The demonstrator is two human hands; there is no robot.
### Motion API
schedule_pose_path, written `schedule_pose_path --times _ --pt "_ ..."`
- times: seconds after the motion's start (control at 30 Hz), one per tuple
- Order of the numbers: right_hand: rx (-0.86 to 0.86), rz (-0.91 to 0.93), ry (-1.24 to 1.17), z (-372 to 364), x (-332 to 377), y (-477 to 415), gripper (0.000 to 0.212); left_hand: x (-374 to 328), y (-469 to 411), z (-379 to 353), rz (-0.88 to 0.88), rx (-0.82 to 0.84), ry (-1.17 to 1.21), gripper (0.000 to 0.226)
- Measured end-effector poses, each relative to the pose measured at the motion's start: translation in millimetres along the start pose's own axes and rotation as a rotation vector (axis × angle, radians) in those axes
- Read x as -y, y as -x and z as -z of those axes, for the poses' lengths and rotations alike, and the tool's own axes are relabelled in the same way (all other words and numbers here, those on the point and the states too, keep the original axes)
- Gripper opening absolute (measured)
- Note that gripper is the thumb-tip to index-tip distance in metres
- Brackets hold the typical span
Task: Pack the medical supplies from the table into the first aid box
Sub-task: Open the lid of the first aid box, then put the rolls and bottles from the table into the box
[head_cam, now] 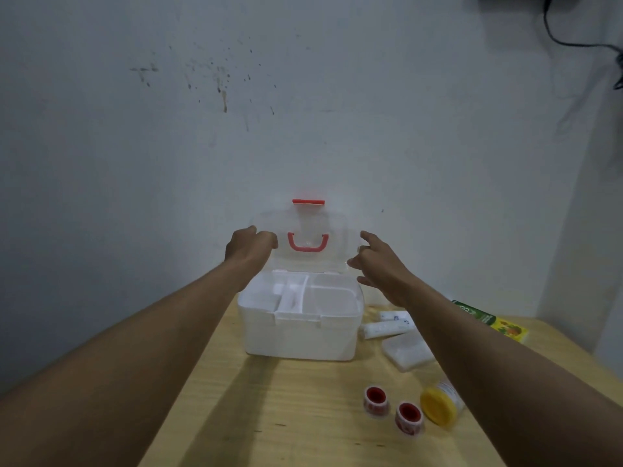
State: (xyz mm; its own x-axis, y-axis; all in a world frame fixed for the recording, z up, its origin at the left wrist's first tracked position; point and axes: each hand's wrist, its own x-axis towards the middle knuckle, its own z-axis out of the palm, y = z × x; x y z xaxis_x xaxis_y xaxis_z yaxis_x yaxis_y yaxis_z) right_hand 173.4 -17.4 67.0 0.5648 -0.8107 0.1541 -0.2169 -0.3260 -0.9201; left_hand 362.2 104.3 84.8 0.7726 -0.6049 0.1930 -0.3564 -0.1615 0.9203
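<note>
A white first aid box (pixel 300 335) stands on the wooden table (pixel 296 406) with its clear lid (pixel 332 227) raised upright against the wall; the lid has a red handle (pixel 307 243) and a red latch (pixel 308 201). A white divided tray shows inside the box. My left hand (pixel 251 244) grips the lid's left edge. My right hand (pixel 379 264) hovers at the lid's right edge with fingers spread. To the right of the box lie white bandage rolls (pixel 387 326), a clear flat packet (pixel 408 353), two red-capped tape rolls (pixel 376 399) (pixel 409 417) and a yellow-capped bottle (pixel 440 404).
A green and yellow carton (pixel 492 320) lies at the table's back right, partly behind my right forearm. The stained wall is directly behind the box. A black cable (pixel 573 38) hangs at the top right. The table's left edge runs diagonally under my left forearm.
</note>
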Motion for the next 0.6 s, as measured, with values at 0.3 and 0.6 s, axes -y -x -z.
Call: schedule_pose_path --times 0.3,0.6 --pt "-0.001 0.010 0.067 1.9 -3.3 -0.5 0.076 6.1 -2.5 -5.9 -0.022 -0.010 -0.023 0.072" --pt "-0.042 0.020 0.345 36.4 -5.3 25.5 0.065 27.7 69.8 -43.5 -0.398 -0.001 -0.650 0.064"
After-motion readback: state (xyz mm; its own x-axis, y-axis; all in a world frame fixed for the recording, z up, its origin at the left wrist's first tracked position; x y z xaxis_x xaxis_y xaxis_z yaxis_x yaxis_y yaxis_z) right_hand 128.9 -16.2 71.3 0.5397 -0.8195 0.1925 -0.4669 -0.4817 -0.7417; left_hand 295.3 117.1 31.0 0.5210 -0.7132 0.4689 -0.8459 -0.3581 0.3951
